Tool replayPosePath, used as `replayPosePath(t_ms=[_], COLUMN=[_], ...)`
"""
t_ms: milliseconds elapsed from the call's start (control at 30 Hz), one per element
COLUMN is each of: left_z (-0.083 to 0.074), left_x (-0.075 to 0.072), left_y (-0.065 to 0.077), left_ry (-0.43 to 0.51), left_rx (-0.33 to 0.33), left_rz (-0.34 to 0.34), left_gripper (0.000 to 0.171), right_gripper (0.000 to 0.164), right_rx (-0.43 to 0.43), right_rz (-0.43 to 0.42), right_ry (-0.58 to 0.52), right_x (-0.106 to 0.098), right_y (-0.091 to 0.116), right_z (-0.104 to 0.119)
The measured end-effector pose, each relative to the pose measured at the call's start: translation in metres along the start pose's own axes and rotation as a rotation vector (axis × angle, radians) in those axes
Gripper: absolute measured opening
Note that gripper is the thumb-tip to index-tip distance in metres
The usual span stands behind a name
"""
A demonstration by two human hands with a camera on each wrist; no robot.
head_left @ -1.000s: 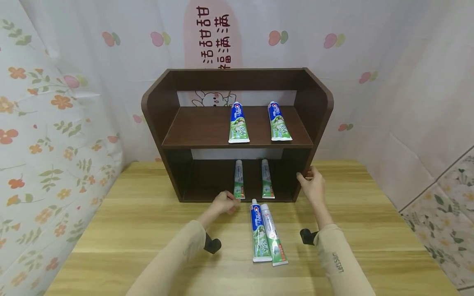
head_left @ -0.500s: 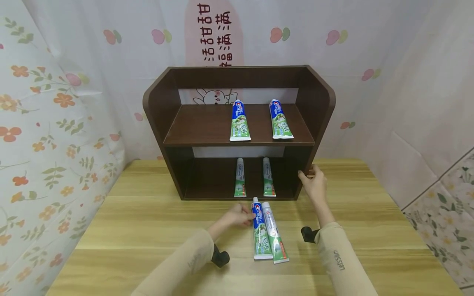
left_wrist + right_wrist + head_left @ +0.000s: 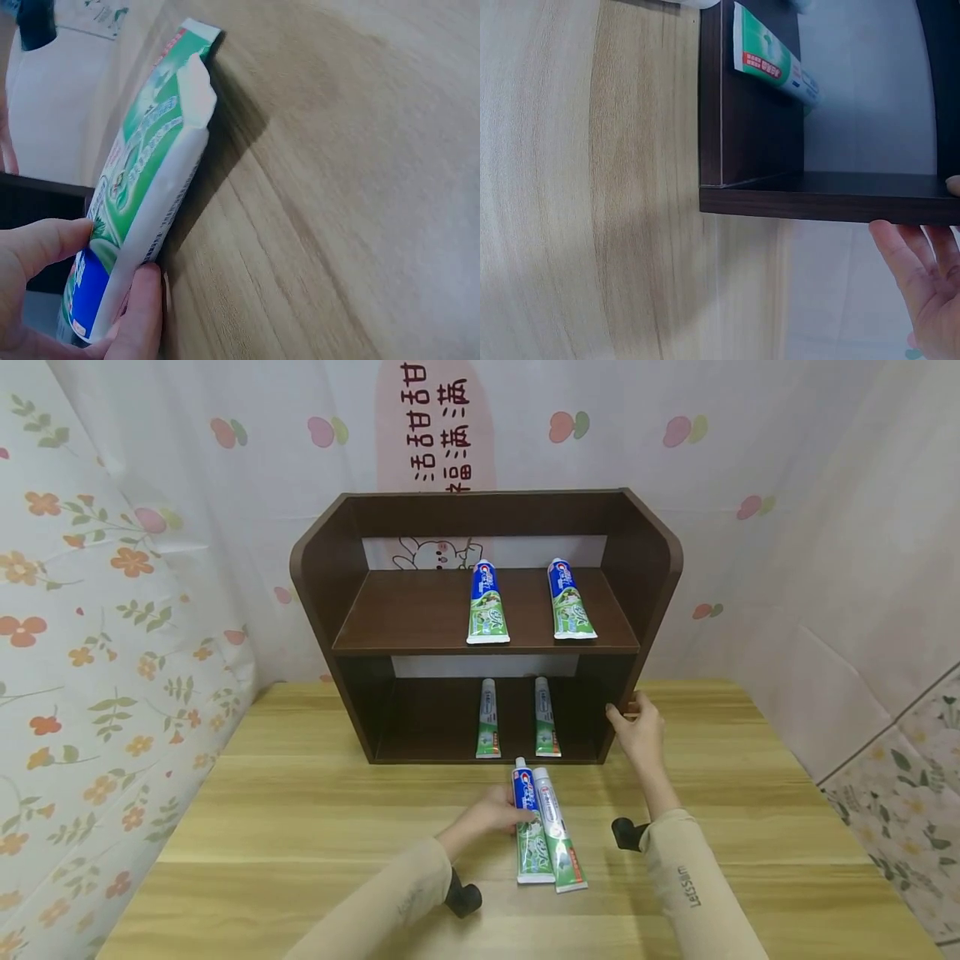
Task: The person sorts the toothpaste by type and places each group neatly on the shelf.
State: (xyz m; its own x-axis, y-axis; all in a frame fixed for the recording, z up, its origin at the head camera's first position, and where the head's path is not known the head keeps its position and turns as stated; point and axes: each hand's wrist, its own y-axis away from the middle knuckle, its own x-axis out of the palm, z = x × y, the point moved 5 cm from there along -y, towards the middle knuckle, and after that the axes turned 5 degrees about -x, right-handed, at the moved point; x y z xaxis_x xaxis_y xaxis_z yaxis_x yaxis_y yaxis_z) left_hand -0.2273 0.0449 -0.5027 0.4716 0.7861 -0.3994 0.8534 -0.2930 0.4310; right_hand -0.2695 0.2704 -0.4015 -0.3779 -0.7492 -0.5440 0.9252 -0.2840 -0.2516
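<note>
My left hand (image 3: 491, 810) pinches a blue-and-green toothpaste tube (image 3: 535, 856) lying on the table in front of the shelf. In the left wrist view, the thumb is on the printed face of that toothpaste tube (image 3: 146, 161) and a finger lies along its side. Beside it, partly against it, lies a white-and-green toothpaste tube (image 3: 558, 835). My right hand (image 3: 641, 739) grips the right side panel of the dark brown two-tier shelf (image 3: 420, 610). In the right wrist view, the fingers of the right hand (image 3: 934, 292) rest on the panel's outer face, with a thumb tip at its inner side.
On the upper tier lie two blue-and-green tubes, a left one (image 3: 487, 606) and a right one (image 3: 572, 602). The lower tier bears two white-and-green tubes, a left one (image 3: 488, 718) and a right one (image 3: 546, 718). A patterned curtain (image 3: 247, 477) hangs behind the wooden table (image 3: 300, 827).
My left hand has moved right and towards me, from the lower tier's front edge to the blue-and-green toothpaste tube, and now pinches it. The right hand stays on the side panel.
</note>
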Motion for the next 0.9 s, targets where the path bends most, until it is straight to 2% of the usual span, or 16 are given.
replayPosePath(t_ms=[100, 200, 400, 467, 700, 900], left_z=[-0.012, -0.018, -0.026, -0.024, -0.006, 0.001], left_x=[-0.001, 0.001, 0.005, 0.007, 0.008, -0.002], left_y=[0.014, 0.021, 0.021, 0.018, 0.007, 0.015], left_ry=[-0.008, -0.025, -0.142, -0.130, 0.027, 0.057], left_rx=[0.000, 0.006, 0.034, 0.018, -0.072, -0.126], left_rz=[-0.040, -0.077, -0.132, -0.119, -0.035, 0.020], left_gripper=[0.015, 0.015, 0.023, 0.022, 0.015, 0.018], right_gripper=[0.027, 0.028, 0.028, 0.029, 0.029, 0.029], right_rx=[-0.003, 0.000, 0.004, 0.003, 0.012, 0.002], right_rz=[-0.002, -0.003, -0.006, -0.007, 0.003, 0.007], right_ry=[-0.008, -0.014, -0.007, -0.010, -0.012, -0.010], right_x=[-0.001, -0.003, -0.005, -0.005, -0.004, -0.001], right_y=[-0.001, -0.002, -0.002, -0.001, 0.002, 0.001], right_z=[0.001, 0.001, 0.001, 0.001, -0.001, -0.001])
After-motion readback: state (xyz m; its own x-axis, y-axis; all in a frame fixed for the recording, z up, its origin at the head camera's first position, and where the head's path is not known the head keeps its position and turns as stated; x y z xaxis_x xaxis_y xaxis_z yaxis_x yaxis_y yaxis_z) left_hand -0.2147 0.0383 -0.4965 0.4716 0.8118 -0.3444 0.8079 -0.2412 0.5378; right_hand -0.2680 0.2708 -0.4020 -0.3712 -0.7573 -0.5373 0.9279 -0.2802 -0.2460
